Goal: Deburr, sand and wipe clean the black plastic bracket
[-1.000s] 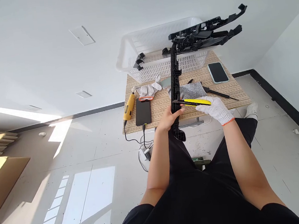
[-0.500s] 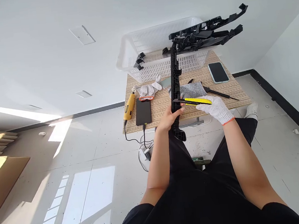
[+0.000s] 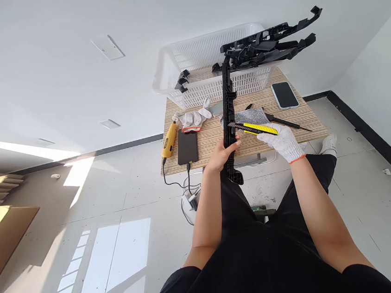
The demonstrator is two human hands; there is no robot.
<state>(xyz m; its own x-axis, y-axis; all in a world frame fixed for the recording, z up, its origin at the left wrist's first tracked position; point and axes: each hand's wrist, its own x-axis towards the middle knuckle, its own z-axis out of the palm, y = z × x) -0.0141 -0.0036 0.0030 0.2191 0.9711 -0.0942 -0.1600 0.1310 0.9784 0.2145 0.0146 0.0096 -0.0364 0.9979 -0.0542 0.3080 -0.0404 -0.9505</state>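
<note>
Strip: held over table; likely light, stiff, tabs breakable; grip by solid rail. Left hand closed round strip; gloved right hand closed round tool, tip over strip, contact unclear.

We lose part of the left hand behind the long black part, which also covers some of the grey cloth. Whether the yellow-and-black tool touches that part, we cannot tell. Markings on the yellow power tool are too small for us; the cardboard box runs off the left edge.
</note>
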